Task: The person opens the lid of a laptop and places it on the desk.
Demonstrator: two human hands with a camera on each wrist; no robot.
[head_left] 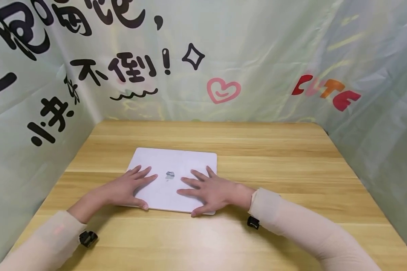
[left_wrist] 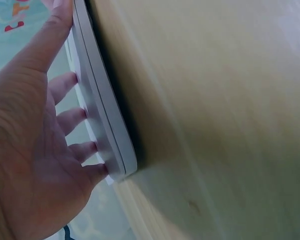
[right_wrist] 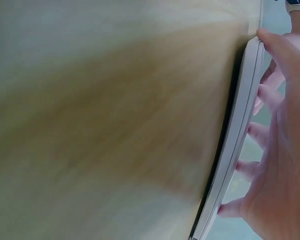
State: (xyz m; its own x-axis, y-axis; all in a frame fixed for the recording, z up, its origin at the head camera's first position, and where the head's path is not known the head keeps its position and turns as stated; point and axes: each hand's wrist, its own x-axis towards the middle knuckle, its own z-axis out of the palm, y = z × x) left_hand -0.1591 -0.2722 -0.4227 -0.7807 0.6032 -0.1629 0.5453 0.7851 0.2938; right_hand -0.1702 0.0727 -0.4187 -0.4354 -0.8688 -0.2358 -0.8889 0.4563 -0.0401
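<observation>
A closed silver laptop (head_left: pixel 169 162) with an apple logo on its lid lies flat on the wooden table (head_left: pixel 274 150), left of the middle. My left hand (head_left: pixel 130 186) rests on the lid's left part, fingers spread and straight, thumb by the front edge. On the lid's right part my right hand (head_left: pixel 208 190) lies with fingers spread, its thumb at the front edge near the corner. Both wrist views show the laptop's thin side edge, with the fingertips touching the lid. Neither hand is curled round the laptop.
Pale printed cloth (head_left: pixel 264 60) with dark lettering, a pink heart and the word CUTE hangs behind and along both sides of the table. A small black device (head_left: pixel 88 238) sits at the left wrist and another black device (head_left: pixel 253 222) at the right.
</observation>
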